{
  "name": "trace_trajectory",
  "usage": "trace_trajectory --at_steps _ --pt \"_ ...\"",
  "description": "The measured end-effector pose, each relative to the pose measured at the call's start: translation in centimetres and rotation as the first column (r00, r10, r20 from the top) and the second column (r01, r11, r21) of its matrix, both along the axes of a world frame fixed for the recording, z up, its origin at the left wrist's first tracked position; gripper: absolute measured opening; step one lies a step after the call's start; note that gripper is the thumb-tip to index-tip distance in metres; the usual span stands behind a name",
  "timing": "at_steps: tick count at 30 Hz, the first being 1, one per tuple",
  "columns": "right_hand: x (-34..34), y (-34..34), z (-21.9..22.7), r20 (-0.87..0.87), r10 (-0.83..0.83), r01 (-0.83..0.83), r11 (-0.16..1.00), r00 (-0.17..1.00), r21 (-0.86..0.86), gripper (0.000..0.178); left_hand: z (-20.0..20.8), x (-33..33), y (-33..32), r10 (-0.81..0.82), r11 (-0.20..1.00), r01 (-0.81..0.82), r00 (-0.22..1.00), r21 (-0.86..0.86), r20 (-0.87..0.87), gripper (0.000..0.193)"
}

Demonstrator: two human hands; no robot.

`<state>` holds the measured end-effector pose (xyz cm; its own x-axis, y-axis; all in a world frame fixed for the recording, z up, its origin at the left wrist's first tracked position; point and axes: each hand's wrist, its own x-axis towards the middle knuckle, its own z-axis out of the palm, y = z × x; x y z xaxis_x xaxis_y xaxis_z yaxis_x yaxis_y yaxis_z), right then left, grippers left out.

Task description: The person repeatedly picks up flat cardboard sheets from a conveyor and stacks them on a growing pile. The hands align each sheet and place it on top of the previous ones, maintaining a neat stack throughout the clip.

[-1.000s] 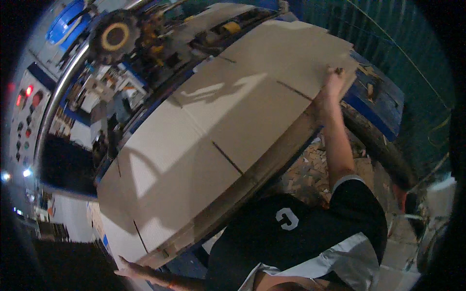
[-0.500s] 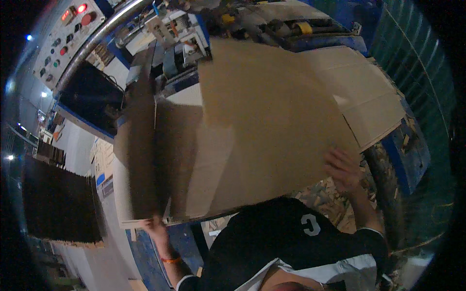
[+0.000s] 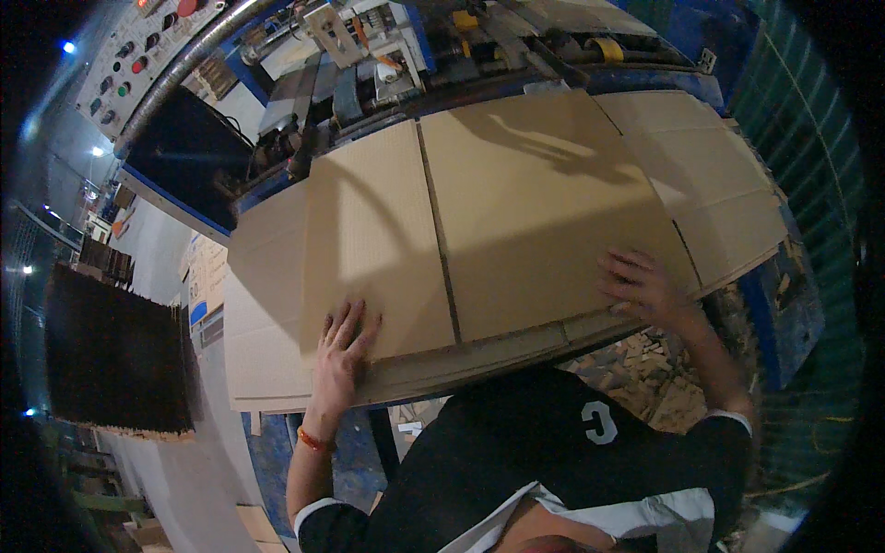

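Note:
A large brown cardboard sheet (image 3: 530,217) lies flat in front of me, with dark slots or creases running across it. More cardboard sheets (image 3: 267,323) show beneath it at the left and along the near edge. My left hand (image 3: 343,355) rests on the sheet's near left part, fingers spread. At the near right, my right hand (image 3: 641,288) lies over the sheet with its fingers stretched out, slightly blurred. Neither hand grips anything. The sheet's far edge reaches up to the machine (image 3: 479,69).
A control panel (image 3: 138,60) with buttons and a metal rail stands at the far left. Cardboard scraps (image 3: 636,369) lie heaped below the near right edge. A dark stack of sheets (image 3: 120,355) stands on the left floor. A green corrugated wall (image 3: 811,184) rises at the right.
The raised, blurred sheet now lies flat against the machine. My left hand has let go of the near left edge and moved onto the sheet. My right hand has shifted slightly.

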<state>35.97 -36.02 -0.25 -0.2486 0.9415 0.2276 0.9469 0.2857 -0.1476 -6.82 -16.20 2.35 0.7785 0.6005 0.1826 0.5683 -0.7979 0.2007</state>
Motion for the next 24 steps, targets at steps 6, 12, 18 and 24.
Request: trace_trajectory --at_steps 6,12,18,24 --pt "2.8 4.8 -0.9 0.05 0.007 -0.005 0.999 0.999 -0.038 0.057 -0.3 0.7 3.0 0.006 0.996 -0.01 0.999 0.089 0.048 0.065" --pt "4.9 11.2 -0.5 0.198 0.0 -0.009 0.999 0.98 0.046 0.061 -1.5 3.4 9.3 0.022 0.991 -0.054 0.969 0.125 0.245 0.069" --pt "7.8 18.3 -0.3 0.179 -0.22 0.223 0.975 0.959 0.004 0.06 -3.7 8.2 18.1 0.007 0.949 -0.061 0.985 0.308 0.172 0.068" --pt "4.2 20.5 -0.1 0.315 -0.51 0.505 0.857 0.8 0.103 0.052 -2.6 9.8 18.8 0.359 0.878 -0.396 0.917 0.27 0.177 0.077"
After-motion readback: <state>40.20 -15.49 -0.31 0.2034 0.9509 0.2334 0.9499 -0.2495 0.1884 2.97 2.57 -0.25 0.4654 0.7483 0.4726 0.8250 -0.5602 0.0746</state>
